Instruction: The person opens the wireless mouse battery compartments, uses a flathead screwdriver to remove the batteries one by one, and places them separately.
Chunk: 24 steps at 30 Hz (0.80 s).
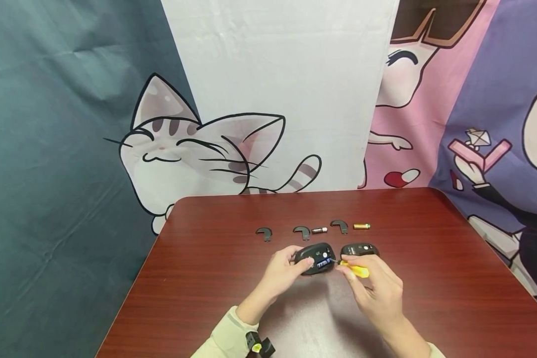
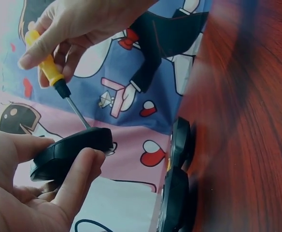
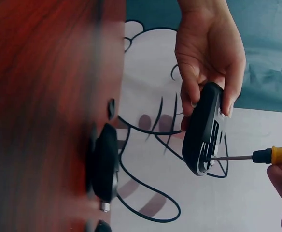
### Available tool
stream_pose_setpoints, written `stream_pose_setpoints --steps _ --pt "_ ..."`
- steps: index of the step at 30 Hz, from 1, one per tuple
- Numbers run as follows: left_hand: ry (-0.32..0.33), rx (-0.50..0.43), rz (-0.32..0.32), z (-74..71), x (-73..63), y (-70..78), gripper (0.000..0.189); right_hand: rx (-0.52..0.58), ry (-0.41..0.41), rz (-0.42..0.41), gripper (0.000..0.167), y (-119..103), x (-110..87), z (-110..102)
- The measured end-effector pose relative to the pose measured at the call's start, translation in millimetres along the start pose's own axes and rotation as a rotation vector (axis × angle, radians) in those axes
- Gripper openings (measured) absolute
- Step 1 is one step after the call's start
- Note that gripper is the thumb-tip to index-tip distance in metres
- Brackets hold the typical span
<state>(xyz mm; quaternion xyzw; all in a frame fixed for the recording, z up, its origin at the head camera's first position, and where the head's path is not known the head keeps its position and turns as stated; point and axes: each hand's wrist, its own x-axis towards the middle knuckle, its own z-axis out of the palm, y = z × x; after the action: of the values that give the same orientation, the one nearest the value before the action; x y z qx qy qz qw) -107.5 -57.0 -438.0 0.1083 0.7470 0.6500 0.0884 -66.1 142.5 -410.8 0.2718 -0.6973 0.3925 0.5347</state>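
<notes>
My left hand (image 1: 283, 274) holds a black computer mouse (image 1: 312, 252) raised over the table, underside facing me, thumb on its near edge. A blue battery (image 1: 324, 263) shows in its uncovered battery slot. My right hand (image 1: 382, 293) pinches a screwdriver (image 1: 357, 269) by its yellow handle. The metal shaft (image 3: 232, 158) reaches into the end of the slot in the right wrist view. In the left wrist view the mouse (image 2: 66, 152) sits between thumb and fingers, the screwdriver (image 2: 49, 67) slanting down to its edge from above.
A second mouse (image 1: 360, 249) lies underside up behind my right hand; the left wrist view shows two mice (image 2: 175, 203) on the table. Farther back lie curved black covers (image 1: 264, 232), a silver-and-dark battery (image 1: 319, 230) and a gold one (image 1: 361, 226). A printed curtain hangs behind the table (image 1: 197, 283).
</notes>
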Motion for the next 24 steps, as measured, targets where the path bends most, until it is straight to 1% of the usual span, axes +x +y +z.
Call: stream_pose_setpoints --steps 4,7,9,10,12,13,14,16,17,19,24 --pt "0.024 0.037 -0.002 0.9 1.6 -1.6 0.029 -0.001 -0.005 0.011 0.041 0.9 -6.0 3.4" --pt "0.035 0.077 -0.006 0.9 2.9 -2.3 0.029 -0.024 -0.022 0.067 0.043 2.7 -12.6 2.6" --pt "0.036 0.096 -0.002 0.3 3.8 -2.2 0.030 -0.050 -0.032 0.141 0.045 5.3 -17.1 -0.2" --pt "0.036 0.097 0.000 -0.3 4.1 -1.9 0.030 -0.053 -0.032 0.184 0.039 7.1 -19.0 -1.7" --pt "0.030 0.088 0.002 -1.8 4.6 -0.6 0.030 -0.044 -0.027 0.297 0.024 9.4 -21.2 -4.7" --pt "0.027 0.080 0.003 -2.6 4.7 -0.1 0.029 -0.036 -0.022 0.352 0.019 10.2 -21.8 -6.4" --pt "0.024 0.073 0.002 -3.2 5.0 0.2 0.029 -0.022 -0.019 0.401 0.020 10.7 -21.8 -8.0" --pt "0.018 0.057 -0.002 -3.8 5.1 0.9 0.029 0.005 -0.008 0.471 0.033 10.8 -21.0 -10.7" --pt "0.014 0.052 -0.001 -3.7 5.2 1.2 0.029 0.013 -0.003 0.497 0.034 10.4 -20.4 -11.9" --pt "0.014 0.046 0.000 -3.3 4.6 1.4 0.029 0.017 0.000 0.508 0.034 10.0 -19.8 -14.2" --pt "0.025 0.019 -0.004 -2.1 3.0 5.2 0.031 0.062 0.033 0.467 0.034 9.8 -19.5 -14.8"
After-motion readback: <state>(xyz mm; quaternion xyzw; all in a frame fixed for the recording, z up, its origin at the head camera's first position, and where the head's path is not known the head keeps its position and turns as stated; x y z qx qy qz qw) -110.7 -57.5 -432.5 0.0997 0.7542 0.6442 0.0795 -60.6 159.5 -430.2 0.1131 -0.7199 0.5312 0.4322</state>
